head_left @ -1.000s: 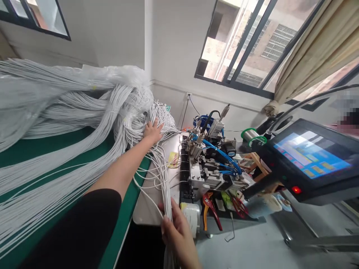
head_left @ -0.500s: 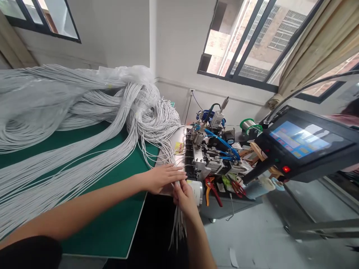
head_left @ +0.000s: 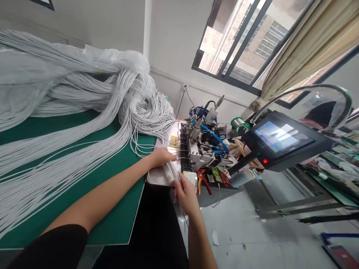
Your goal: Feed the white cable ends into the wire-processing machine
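A bunch of thin white cables [head_left: 173,172] runs between my two hands, over the near end of a metal machine plate [head_left: 158,177]. My left hand [head_left: 162,157] is closed around the upper part of the bunch, its fingers curled and partly hidden. Lower down, my right hand [head_left: 185,193] grips the same cables between thumb and fingers, and their ends hang below it. Just ahead of my left hand, single cables stretch across the plate into the dark slotted front of a bench machine [head_left: 200,144].
Large heaps of white cable [head_left: 84,91], partly wrapped in plastic, lie on the green tabletop [head_left: 117,220]. Right of my hands are orange-and-red pliers [head_left: 203,182], red-handled scissors [head_left: 224,179], a wire spool [head_left: 238,124] and a control screen [head_left: 280,136]. Another person [head_left: 321,114] is partly visible behind the screen.
My left hand has gone from flat with fingers outstretched over the cables to curled around them. The hands are farther apart, with more cable showing between them. The view has shifted right.
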A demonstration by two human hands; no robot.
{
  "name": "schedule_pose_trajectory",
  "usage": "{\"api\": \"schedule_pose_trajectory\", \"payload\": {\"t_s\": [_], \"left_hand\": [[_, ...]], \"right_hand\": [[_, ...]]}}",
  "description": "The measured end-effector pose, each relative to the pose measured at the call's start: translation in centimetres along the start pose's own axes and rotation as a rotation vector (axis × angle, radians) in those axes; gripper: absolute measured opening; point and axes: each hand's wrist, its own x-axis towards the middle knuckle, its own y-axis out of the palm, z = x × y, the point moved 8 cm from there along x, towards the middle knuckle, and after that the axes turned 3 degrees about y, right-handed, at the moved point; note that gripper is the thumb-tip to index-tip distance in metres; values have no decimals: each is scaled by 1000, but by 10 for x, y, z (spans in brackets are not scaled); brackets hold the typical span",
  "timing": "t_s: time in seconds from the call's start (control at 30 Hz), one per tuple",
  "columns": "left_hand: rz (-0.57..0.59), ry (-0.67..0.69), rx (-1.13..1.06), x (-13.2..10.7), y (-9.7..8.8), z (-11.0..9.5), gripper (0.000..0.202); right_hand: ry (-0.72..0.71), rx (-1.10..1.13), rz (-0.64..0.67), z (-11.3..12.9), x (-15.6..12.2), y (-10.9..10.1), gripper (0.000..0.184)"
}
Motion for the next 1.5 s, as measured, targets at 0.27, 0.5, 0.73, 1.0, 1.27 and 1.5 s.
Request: {"api": "schedule_pose_trajectory", "payload": {"t_s": [0.27, 0.5, 0.73, 1.0, 1.27, 1.5], "left_hand": [[-165, 110, 65, -4, -18, -45, 19], [-179, 146, 59, 1, -20, -68, 35], [-178, 135, 77, -1, -17, -64, 37], [-280, 102, 61, 0, -27, -62, 36], [-345, 107, 58, 2, -33, -63, 30], [-415, 52, 118, 8, -37, -50, 21]], "right_hand": [[-72, -57, -53, 4, -3, 13, 34], [-86, -288, -60, 15, -21, -11, 32], [-160, -426, -79, 20, -19, -21, 24], [-101, -367, -147, 10, -6, -26, 27], [-180, -347, -287, 13, 13, -47, 23], [-170, -158, -484, 0, 25, -92, 29]]}}
